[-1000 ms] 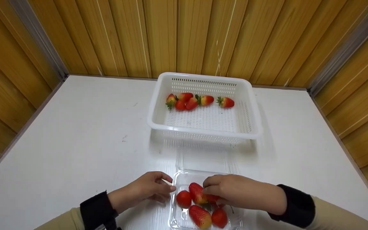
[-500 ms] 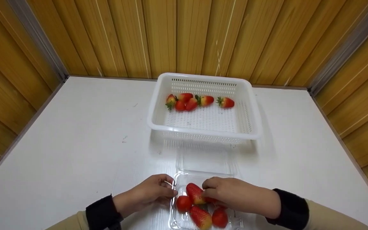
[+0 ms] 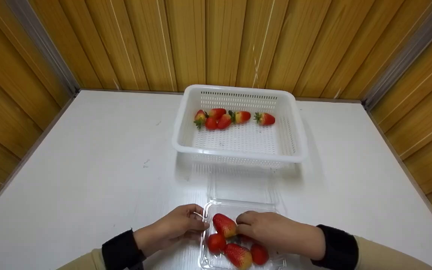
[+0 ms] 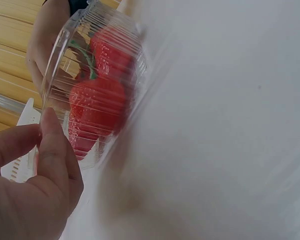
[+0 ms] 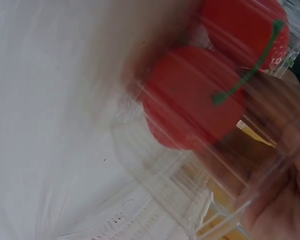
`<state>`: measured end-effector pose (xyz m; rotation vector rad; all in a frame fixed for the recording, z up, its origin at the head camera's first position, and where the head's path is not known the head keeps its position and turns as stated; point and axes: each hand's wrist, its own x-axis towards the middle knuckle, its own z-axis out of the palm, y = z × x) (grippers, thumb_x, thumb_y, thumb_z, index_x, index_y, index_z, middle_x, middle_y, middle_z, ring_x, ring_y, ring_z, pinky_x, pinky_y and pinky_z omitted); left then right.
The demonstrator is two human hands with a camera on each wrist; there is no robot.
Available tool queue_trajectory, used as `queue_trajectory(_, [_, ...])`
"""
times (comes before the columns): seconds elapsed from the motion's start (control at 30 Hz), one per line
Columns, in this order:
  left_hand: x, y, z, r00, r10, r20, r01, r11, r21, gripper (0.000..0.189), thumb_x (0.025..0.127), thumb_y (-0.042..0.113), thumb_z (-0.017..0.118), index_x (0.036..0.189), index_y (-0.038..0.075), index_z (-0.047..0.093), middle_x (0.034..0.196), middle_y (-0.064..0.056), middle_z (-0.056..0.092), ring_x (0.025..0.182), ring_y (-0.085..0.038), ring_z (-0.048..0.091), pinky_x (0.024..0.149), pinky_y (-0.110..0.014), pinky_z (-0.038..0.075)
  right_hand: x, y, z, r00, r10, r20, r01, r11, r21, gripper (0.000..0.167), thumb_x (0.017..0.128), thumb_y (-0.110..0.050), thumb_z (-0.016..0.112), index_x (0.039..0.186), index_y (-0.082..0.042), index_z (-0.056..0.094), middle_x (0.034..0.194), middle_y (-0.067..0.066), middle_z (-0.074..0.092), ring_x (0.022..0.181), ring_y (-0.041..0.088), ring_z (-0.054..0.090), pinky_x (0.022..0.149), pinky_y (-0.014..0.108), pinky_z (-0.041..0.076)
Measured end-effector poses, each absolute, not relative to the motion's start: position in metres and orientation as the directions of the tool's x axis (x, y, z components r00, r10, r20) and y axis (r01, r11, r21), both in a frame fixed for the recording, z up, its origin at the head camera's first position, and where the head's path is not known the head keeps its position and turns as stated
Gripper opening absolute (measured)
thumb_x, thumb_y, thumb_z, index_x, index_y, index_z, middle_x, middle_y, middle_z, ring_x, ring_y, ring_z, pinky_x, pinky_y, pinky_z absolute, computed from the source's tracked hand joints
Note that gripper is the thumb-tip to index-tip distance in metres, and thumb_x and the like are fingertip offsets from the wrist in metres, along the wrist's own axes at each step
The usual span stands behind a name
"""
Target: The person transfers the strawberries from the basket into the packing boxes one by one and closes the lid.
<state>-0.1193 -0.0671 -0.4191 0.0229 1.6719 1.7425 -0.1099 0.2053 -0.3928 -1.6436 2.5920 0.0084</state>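
In the head view, a clear plastic clamshell box [image 3: 242,203] lies open at the table's near edge, its lid [image 3: 242,185] folded back. My left hand [image 3: 173,227] pinches its left rim between thumb and fingers, seen closely in the left wrist view. Inside lie strawberries, one upper [image 3: 223,224] and one lower [image 3: 238,256], and round red fruits [image 3: 216,243]. My right hand [image 3: 276,229] reaches into the box's right side, its curled fingers at a cherry-like fruit [image 5: 189,100] with a green stem. The right hand partly hides the fruit there in the head view.
A white perforated basket [image 3: 238,152] stands behind the box, with several strawberries [image 3: 265,119] and a round red fruit at its back. The white table [image 3: 107,157] is bounded by yellow wood-look panels [image 3: 186,45].
My left hand has come onto the box's left rim. My right hand has shifted slightly left and down, and the upper strawberry has moved left; the round fruit below it has moved down.
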Motion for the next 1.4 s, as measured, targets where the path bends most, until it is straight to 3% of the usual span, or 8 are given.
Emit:
queue_trajectory(0.7, [-0.119, -0.067, -0.420, -0.752, 0.476, -0.456, -0.466, 0.104, 0.878, 0.020, 0.090, 0.002, 0.067, 0.106, 0.006, 0.057, 0.072, 0.006, 0.056, 0.064, -0.006, 0.058, 0.062, -0.018, 0.053, -0.110, 0.202, -0.391, -0.480, -0.864, -0.152, -0.862, 0.497, -0.101, 0.044, 0.087, -0.006, 0.079, 0.129, -0.014, 0.067, 0.121, 0.001, 0.068, 0.112, 0.013, 0.064, 0.093, 0.021, 0.059])
queue_trajectory(0.93, [-0.118, -0.068, -0.421, -0.745, 0.486, -0.458, -0.478, 0.091, 0.874, 0.019, 0.090, 0.004, 0.068, 0.105, 0.007, 0.057, 0.070, 0.008, 0.057, 0.063, -0.004, 0.058, 0.062, -0.018, 0.052, -0.108, 0.205, -0.393, -0.464, -0.881, -0.089, -0.881, 0.469, -0.055, 0.043, 0.087, -0.003, 0.078, 0.127, -0.014, 0.068, 0.120, 0.001, 0.068, 0.111, 0.013, 0.065, 0.090, 0.020, 0.059])
queue_trajectory(1.23, [-0.119, -0.074, -0.419, -0.720, 0.505, -0.476, -0.499, 0.101, 0.861, 0.026, 0.089, 0.010, 0.068, 0.112, 0.006, 0.056, 0.078, 0.004, 0.063, 0.064, -0.006, 0.062, 0.065, -0.020, 0.058, -0.106, 0.207, -0.390, -0.482, -0.870, -0.102, -0.871, 0.488, -0.045, 0.045, 0.087, -0.003, 0.077, 0.129, -0.015, 0.067, 0.125, 0.002, 0.066, 0.116, 0.014, 0.065, 0.089, 0.020, 0.060])
queue_trajectory(1.4, [-0.120, -0.080, -0.416, -0.738, 0.494, -0.460, -0.474, 0.105, 0.874, 0.034, 0.088, 0.009, 0.065, 0.120, 0.002, 0.054, 0.087, 0.001, 0.068, 0.070, -0.007, 0.066, 0.070, -0.021, 0.060, -0.105, 0.207, -0.386, -0.475, -0.874, -0.104, -0.876, 0.480, -0.031, 0.045, 0.088, -0.001, 0.076, 0.130, -0.013, 0.066, 0.126, 0.002, 0.066, 0.117, 0.014, 0.064, 0.091, 0.020, 0.059])
